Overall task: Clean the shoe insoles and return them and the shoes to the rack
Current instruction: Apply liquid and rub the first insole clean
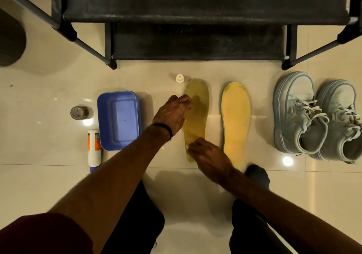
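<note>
Both hands on the darker, wet-looking insole (196,116), lying flat on the floor tiles (49,89) in front of the black rack (195,38). Left hand (172,114) sits at its left edge w/ fingers curled onto the upper part; right hand (207,155) covers the heel end, grip bent down on it. Can't tell if either really pinches it. Dry yellow insole (236,120) just to the right, then the pair of grey sneakers (313,116). Blue tub (119,97) and bottle (94,148) on the left.

Both bare forearms reach forward; left hand (172,114) palm-down with fingers curled, right hand (209,158) likewise, nearer the body.
</note>
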